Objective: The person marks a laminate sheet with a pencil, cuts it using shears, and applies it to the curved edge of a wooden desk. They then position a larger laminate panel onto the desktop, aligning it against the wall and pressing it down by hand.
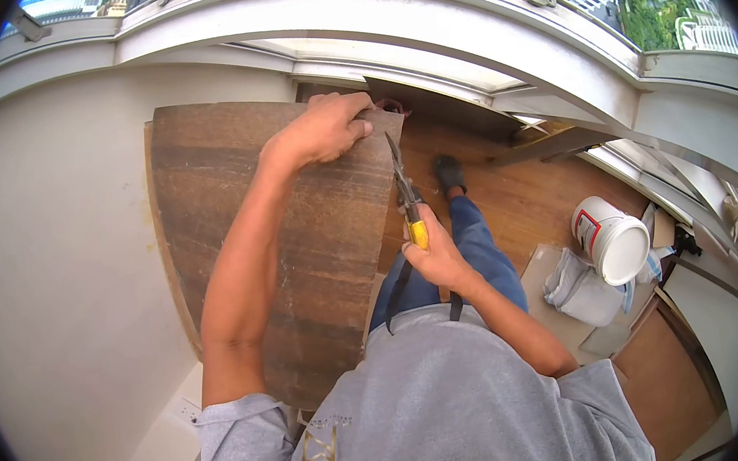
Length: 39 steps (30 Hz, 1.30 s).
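Observation:
A large brown wood-grain sheet (315,227) stands in front of me, on the left side of the view. My left hand (324,130) rests at its top right corner, fingers curled over the far edge. Closed around the yellow handle of a pair of snips (411,204) is my right hand (438,250). The dark blades of the snips point away from me and lie along the sheet's right edge, close to the corner. Whether the blades touch the sheet is hard to tell.
A white bucket (624,249) with a lid stands on the right, beside a white bag (579,290) on a board. Brown panels (668,379) lie at lower right. White window frames (348,10) run across the top; a pale wall (50,243) is at left.

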Each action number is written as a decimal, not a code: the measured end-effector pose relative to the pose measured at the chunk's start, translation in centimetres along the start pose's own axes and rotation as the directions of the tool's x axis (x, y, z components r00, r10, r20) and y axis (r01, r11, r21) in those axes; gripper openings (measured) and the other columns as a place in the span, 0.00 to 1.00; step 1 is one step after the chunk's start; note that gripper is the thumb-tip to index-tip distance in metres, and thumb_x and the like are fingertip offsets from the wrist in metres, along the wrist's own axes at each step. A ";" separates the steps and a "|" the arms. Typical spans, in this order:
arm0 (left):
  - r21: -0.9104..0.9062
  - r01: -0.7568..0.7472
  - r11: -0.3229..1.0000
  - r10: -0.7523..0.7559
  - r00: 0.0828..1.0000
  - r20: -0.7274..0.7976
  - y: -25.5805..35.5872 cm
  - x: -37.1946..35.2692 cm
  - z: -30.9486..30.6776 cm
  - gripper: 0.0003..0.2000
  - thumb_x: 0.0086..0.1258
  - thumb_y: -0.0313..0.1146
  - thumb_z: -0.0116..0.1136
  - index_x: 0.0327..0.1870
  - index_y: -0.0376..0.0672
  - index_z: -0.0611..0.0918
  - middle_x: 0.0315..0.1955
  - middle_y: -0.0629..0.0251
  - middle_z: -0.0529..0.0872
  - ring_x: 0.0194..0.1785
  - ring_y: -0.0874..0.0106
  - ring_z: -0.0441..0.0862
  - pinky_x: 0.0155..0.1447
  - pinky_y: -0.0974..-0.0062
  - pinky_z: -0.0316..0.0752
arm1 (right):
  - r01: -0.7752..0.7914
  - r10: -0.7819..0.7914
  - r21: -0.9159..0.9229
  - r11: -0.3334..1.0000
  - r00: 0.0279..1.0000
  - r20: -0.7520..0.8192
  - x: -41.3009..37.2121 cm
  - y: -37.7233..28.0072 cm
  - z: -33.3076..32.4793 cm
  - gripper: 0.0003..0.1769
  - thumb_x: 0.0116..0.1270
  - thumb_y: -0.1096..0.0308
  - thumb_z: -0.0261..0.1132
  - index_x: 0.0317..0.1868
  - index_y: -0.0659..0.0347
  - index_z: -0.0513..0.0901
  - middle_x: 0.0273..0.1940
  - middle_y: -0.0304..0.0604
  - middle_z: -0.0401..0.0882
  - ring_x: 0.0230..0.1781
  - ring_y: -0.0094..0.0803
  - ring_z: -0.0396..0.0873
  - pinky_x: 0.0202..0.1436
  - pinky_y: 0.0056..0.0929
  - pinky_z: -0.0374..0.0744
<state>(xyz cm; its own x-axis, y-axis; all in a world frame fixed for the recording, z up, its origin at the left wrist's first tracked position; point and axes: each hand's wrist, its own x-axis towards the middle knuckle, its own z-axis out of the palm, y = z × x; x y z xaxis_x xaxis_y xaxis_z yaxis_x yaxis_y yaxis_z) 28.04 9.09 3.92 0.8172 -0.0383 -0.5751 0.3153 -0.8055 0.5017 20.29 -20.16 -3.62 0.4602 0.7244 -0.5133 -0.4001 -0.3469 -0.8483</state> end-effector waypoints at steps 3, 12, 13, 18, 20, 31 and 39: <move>-0.008 0.000 1.000 0.000 1.000 0.007 -0.1 0.1 -0.2 0.14 0.78 0.38 0.58 0.55 0.37 0.81 0.45 0.43 0.86 0.54 0.41 0.80 0.62 0.48 0.72 | -0.012 0.012 -0.028 1.000 1.000 0.002 0.0 -0.7 -0.2 0.27 0.65 0.73 0.62 0.64 0.61 0.69 0.39 0.47 0.76 0.39 0.43 0.80 0.48 0.40 0.79; -0.017 -0.062 0.998 0.061 0.997 -0.048 -0.6 0.0 0.5 0.13 0.77 0.36 0.60 0.53 0.36 0.82 0.42 0.42 0.87 0.51 0.40 0.81 0.59 0.48 0.73 | -0.155 0.149 -0.099 0.983 0.987 -0.061 0.1 -1.6 -0.2 0.25 0.66 0.70 0.66 0.63 0.62 0.74 0.42 0.53 0.80 0.45 0.54 0.82 0.52 0.45 0.79; -0.006 -0.068 0.998 0.067 0.996 -0.052 -0.7 0.0 0.7 0.13 0.76 0.36 0.60 0.53 0.36 0.82 0.41 0.42 0.87 0.51 0.40 0.82 0.59 0.48 0.72 | 0.012 -0.049 -0.278 0.961 0.991 -0.126 0.2 0.5 -0.1 0.25 0.67 0.69 0.67 0.64 0.62 0.75 0.45 0.55 0.80 0.48 0.55 0.82 0.55 0.45 0.79; 0.023 -0.096 0.995 0.097 0.994 -0.049 -0.4 -0.1 1.2 0.12 0.76 0.36 0.60 0.51 0.37 0.82 0.41 0.42 0.87 0.52 0.40 0.82 0.60 0.48 0.72 | -0.035 -0.040 -0.364 0.931 0.980 -0.195 -0.8 -1.1 0.1 0.25 0.69 0.67 0.69 0.65 0.63 0.78 0.52 0.60 0.79 0.57 0.58 0.79 0.61 0.48 0.77; 0.010 -0.111 0.994 0.111 0.992 -0.054 -0.4 -0.1 1.2 0.12 0.76 0.37 0.60 0.50 0.37 0.82 0.41 0.42 0.87 0.52 0.40 0.82 0.60 0.48 0.73 | -0.018 -0.044 -0.342 0.940 0.984 -0.171 -1.0 -1.7 0.1 0.23 0.69 0.66 0.70 0.62 0.63 0.80 0.48 0.58 0.81 0.51 0.57 0.82 0.57 0.46 0.79; 0.022 -0.032 0.999 0.030 0.996 0.078 0.8 -0.2 1.5 0.13 0.77 0.38 0.59 0.50 0.36 0.82 0.42 0.41 0.87 0.52 0.40 0.82 0.60 0.49 0.73 | -0.285 0.279 -0.098 0.953 0.958 -0.070 -2.0 -3.3 -0.3 0.14 0.69 0.75 0.66 0.54 0.66 0.81 0.40 0.43 0.85 0.38 0.30 0.82 0.43 0.34 0.80; 0.041 -0.067 0.997 0.064 0.996 0.058 1.2 -0.3 1.5 0.13 0.77 0.38 0.60 0.48 0.35 0.81 0.42 0.41 0.87 0.52 0.40 0.82 0.59 0.48 0.73 | -0.211 0.202 -0.085 0.974 0.974 -0.106 -1.4 -2.2 -0.8 0.12 0.71 0.72 0.67 0.52 0.65 0.80 0.42 0.43 0.83 0.44 0.34 0.80 0.51 0.34 0.77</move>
<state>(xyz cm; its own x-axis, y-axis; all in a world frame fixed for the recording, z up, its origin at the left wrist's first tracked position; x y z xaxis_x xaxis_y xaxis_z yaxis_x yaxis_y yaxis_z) 27.44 7.24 3.75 0.8065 -0.1242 -0.5780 0.2397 -0.8250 0.5118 21.13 -20.87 -1.08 0.4513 0.5721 -0.6848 -0.4195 -0.5413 -0.7287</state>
